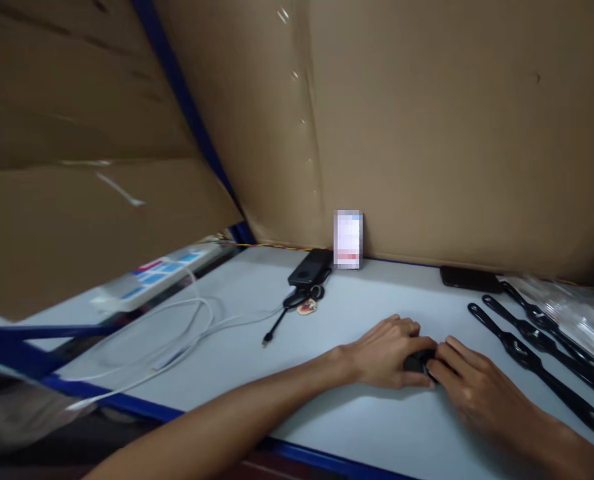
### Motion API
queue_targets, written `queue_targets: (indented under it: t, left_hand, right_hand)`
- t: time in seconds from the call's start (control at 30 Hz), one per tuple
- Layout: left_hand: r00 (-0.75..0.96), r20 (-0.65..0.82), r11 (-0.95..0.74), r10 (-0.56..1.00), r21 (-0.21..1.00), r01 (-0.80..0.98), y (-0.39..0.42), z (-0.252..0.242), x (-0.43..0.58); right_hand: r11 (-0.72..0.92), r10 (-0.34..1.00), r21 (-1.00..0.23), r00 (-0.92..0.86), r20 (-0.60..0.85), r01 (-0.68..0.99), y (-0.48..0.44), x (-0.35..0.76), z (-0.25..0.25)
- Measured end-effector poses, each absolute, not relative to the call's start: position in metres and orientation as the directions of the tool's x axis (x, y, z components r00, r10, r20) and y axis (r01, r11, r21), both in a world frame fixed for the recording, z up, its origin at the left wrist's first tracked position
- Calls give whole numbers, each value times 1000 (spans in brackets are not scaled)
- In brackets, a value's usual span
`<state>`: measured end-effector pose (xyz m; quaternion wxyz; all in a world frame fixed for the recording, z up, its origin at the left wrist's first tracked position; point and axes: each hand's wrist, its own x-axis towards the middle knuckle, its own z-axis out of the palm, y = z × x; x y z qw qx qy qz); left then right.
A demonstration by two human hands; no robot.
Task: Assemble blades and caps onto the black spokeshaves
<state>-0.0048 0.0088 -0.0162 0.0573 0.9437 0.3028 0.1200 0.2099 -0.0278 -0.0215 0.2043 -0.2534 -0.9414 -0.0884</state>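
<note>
Head view: a small black piece (pixel 417 362) is pinched by the fingers of left hand (pixel 389 350) and right hand (pixel 471 380) above the near worktop (pixel 391 287), apparently for steadiness; black strap-like pieces (pixel 529 360) are laid right, probably within reach.

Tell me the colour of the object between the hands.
Black: the object, partly covered by the left hand and right hand, shows in the head view.
</note>
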Motion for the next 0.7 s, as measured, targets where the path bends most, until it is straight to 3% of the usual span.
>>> queue_targets:
  t: [0.23,0.4,0.47,0.63,0.7]
  left_hand:
    - [754,190,-778,629,153,610,11,-21,-3]
    - [732,180,-754,657,175,633,9,-19,-1]
    - [724,174,-745,667,181,642,9,-18,-1]
    - [712,175,-733,680,187,654,9,-19,0]
    - [705,177,-727,687,184,661,9,-20,1]
  right_hand:
    - [769,611,-103,-678,409,631,-22,202,-36]
    - [673,739,-305,-599,308,673,-20,198,-22]
    - [706,708,-291,-641,297,646,-17,201,-17]
    - [869,489,-94,-816,309,485,-7,210,-16]
    - [881,466,-70,-829,310,468,-8,209,-18]
